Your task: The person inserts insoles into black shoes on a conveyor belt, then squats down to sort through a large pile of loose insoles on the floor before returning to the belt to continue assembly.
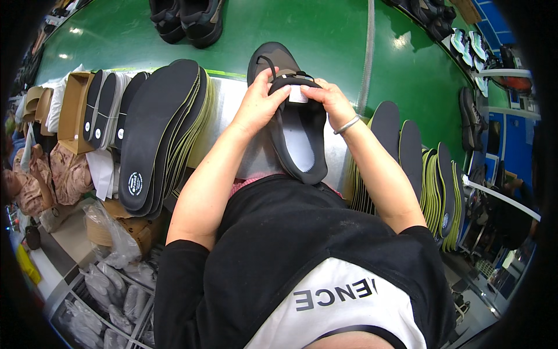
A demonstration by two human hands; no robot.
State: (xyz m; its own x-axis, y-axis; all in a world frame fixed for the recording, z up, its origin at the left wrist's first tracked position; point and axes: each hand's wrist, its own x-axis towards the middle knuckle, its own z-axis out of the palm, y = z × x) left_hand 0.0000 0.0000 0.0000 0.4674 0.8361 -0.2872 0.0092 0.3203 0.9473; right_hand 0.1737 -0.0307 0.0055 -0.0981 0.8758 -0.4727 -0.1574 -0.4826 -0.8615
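Shoe [320, 139], dark, in both your hands, toe pointing away over the green table [302, 26], heel toward your waist, above a silvery surface [251, 160]. Left hand [263, 100] holds the left side of the opening, thumb on the tongue, black lace by its fingers. Right hand [329, 100], bracelet [347, 124] on that wrist, grips the right side, thumb also at the tongue. Pale label [298, 95] between your thumbs. Inside the shoe: pale insole [297, 136].

Containers, all on your left: open cardboard box [72, 113], inner wall visible, can't tell what's at the bottom; banded dark insoles [104, 107] just beside it. Lower, a second cardboard box [139, 230], clear plastic bag [119, 247] against it, contents unclear. Below that, a divided crate [60, 287] with clear-wrapped packs in its compartments.

Black insole stacks flank you, left [152, 125] and right [385, 131]. Dark pair of shoes [189, 22] farther off on the table. Another person [67, 171] at far left.
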